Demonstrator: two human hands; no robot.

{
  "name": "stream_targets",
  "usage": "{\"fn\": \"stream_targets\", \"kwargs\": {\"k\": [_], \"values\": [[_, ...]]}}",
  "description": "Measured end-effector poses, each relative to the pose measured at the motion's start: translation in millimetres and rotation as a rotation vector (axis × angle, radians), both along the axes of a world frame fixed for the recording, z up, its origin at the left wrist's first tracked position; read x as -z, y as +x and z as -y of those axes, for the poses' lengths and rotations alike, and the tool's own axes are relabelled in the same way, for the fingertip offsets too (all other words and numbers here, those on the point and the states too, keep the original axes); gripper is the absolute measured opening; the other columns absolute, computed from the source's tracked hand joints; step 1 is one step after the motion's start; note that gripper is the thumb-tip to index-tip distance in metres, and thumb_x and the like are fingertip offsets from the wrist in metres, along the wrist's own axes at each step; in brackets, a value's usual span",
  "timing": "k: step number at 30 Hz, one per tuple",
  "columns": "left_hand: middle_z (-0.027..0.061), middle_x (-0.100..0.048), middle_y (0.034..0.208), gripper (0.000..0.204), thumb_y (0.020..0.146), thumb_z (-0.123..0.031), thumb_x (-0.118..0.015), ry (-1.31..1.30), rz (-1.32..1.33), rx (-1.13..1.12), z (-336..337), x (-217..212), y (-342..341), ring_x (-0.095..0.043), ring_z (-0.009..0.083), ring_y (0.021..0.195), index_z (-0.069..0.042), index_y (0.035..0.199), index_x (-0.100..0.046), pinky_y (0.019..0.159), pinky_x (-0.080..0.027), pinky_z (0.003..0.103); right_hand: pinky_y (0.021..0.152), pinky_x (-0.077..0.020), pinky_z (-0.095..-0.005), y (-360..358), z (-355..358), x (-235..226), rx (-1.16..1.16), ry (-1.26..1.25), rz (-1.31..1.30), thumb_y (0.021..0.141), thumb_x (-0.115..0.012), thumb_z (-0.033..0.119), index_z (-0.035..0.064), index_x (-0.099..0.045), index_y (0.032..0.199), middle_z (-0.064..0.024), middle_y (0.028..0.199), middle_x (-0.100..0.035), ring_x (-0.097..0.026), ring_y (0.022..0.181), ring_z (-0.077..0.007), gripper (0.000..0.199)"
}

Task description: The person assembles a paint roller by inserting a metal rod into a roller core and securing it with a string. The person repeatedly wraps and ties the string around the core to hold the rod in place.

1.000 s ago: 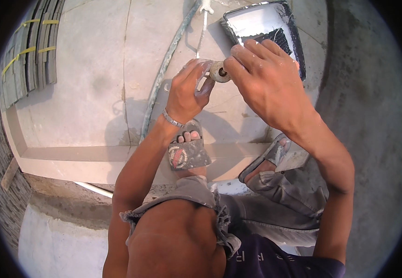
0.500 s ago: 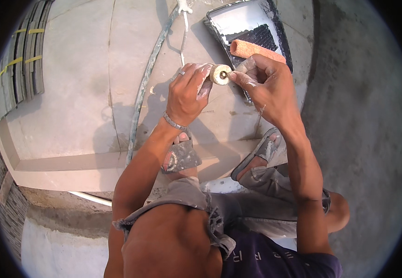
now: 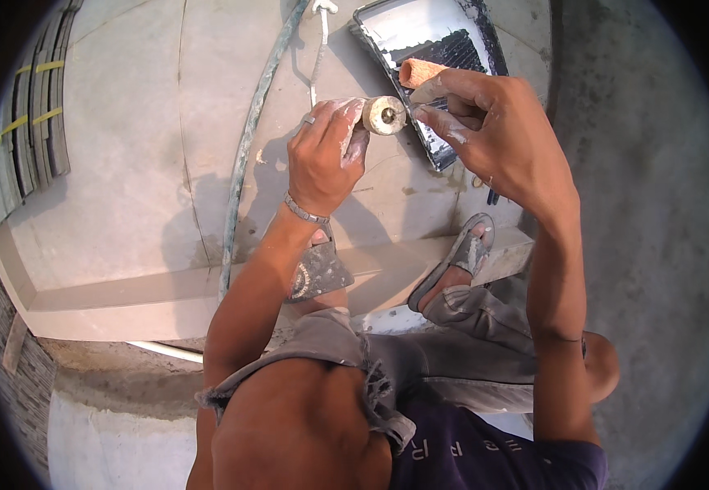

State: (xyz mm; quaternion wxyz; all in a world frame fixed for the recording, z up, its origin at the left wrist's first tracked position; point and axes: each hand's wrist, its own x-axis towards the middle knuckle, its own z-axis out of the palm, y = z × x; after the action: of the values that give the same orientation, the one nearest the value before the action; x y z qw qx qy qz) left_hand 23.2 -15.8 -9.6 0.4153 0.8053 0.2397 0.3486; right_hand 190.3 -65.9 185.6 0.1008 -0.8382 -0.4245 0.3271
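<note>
The right hand (image 3: 505,131) is now drawn clear of the pale cylindrical piece (image 3: 377,114), whose end hole is thereby exposed; support is left to the left hand (image 3: 322,151) alone, its fingers closed around the piece, just beside the tray's (image 3: 497,57) left rim. The right thumb and forefinger are held nearly together; whether anything is pinched cannot be told. The orange roller sleeve (image 3: 421,72), more visible earlier, is now mostly covered.

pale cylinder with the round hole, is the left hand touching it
Touching: the head view shows the left hand gripping the pale cylinder by its side, with no gap between them.
</note>
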Motion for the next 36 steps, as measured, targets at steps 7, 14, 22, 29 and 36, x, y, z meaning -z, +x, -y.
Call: {"fn": "stream_targets", "kwargs": {"k": [7, 14, 22, 29, 36], "values": [[0.0187, -0.071, 0.108, 0.041, 0.074, 0.005, -0.080, 0.049, 0.030, 0.011, 0.0, 0.8, 5.7, -0.072, 0.0395, 0.096, 0.003, 0.113, -0.069, 0.079, -0.060, 0.044, 0.053, -0.0242, -0.0273, -46.8, 26.8, 17.0, 0.425, 0.157, -0.267, 0.102, -0.071, 0.017, 0.0003, -0.077, 0.113, 0.0085, 0.062, -0.043, -0.032, 0.059, -0.0049, 0.021], [0.0191, -0.072, 0.107, 0.041, 0.073, 0.004, -0.081, -0.012, 0.043, -0.005, -4.1, -7.7, 9.7, -0.071, 0.0406, 0.097, 0.004, 0.113, -0.068, 0.081, -0.060, 0.046, 0.052, -0.0218, -0.0215, -71.4, 39.8, 32.1, 1.068, 0.389, -1.046, 0.104, -0.070, 0.021, 0.0004, -0.072, 0.118, 0.0120, 0.069, -0.045, -0.031, 0.057, 0.0006, 0.025], [0.0192, -0.072, 0.110, 0.048, 0.073, 0.008, -0.079, -0.035, 0.071, -0.022, -0.4, -4.0, 0.6, -0.073, 0.0399, 0.097, 0.001, 0.118, -0.066, 0.082, -0.059, 0.042, 0.051, -0.0240, -0.0285, -26.4, 43.3, 48.5, 0.593, 0.107, -0.378, 0.096, -0.082, 0.026, 0.0025, -0.079, 0.093, 0.0070, 0.057, -0.045, -0.032, 0.057, -0.0037, 0.024], [0.0183, -0.070, 0.108, 0.045, 0.072, 0.009, -0.078, -0.050, 0.070, 0.043, -6.3, -5.4, -2.9, -0.071, 0.0390, 0.096, 0.002, 0.115, -0.065, 0.081, -0.059, 0.044, 0.056, -0.0420, -0.0397, -12.0, 24.8, 40.2, 0.062, 0.281, 0.107, 0.088, -0.080, 0.012, 0.0044, -0.080, 0.093, -0.0137, 0.065, -0.061, -0.053, 0.053, -0.0281, 0.009], [0.0196, -0.071, 0.104, 0.042, 0.074, 0.007, -0.079, -0.070, 0.030, 0.097, -10.0, -4.5, -4.4, -0.072, 0.0405, 0.093, 0.002, 0.114, -0.066, 0.079, -0.057, 0.043, 0.068, -0.0543, -0.0438, 2.3, 9.6, 42.5, -0.421, 0.451, 0.354, 0.079, -0.071, 0.003, 0.0060, -0.074, 0.090, -0.0110, 0.074, -0.070, -0.067, 0.067, -0.0321, 0.012]]}}
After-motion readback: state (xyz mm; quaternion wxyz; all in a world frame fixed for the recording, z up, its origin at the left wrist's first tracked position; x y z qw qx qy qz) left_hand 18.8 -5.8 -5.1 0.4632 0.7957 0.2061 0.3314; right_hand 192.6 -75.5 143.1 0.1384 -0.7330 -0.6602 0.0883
